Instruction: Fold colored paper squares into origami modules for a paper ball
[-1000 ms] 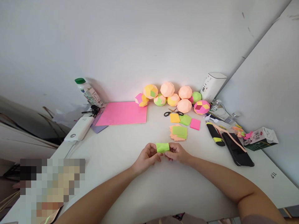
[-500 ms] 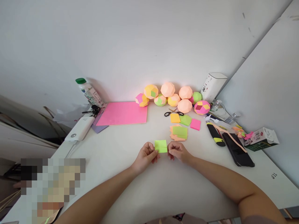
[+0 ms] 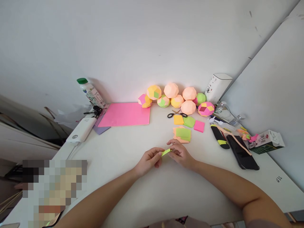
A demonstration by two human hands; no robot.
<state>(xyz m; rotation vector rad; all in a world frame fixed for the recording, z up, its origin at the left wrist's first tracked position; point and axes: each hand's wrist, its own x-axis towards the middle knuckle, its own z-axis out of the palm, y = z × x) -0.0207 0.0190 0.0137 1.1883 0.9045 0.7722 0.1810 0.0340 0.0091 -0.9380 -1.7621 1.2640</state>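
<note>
A small lime-green paper square (image 3: 165, 152), like a sticky note, is between my hands above the white desk, and it shows as a narrow strip. My left hand (image 3: 149, 161) pinches its left end between thumb and fingers. At the other end, the thumb and fingertips of my right hand (image 3: 182, 155) close on the paper, with an upper finger raised. Just beyond my right hand lies a stack of green and peach paper squares (image 3: 183, 134). Behind the stack are an orange pad (image 3: 178, 119), a green pad (image 3: 189, 122) and a pink pad (image 3: 199, 126).
Several folded paper balls (image 3: 171, 91) stand along the wall, with black-handled scissors (image 3: 170, 115) before them. Left are a pink board (image 3: 127, 114), a bottle (image 3: 91, 92) and a white power bank (image 3: 82, 129). Right are a utility knife (image 3: 219, 136), a phone (image 3: 242, 153) and a carton (image 3: 267, 144).
The green paper has gone from a flat, face-on square to a narrow, slanted strip. My right hand has opened its upper fingers and shifted slightly; my left hand keeps its pinch.
</note>
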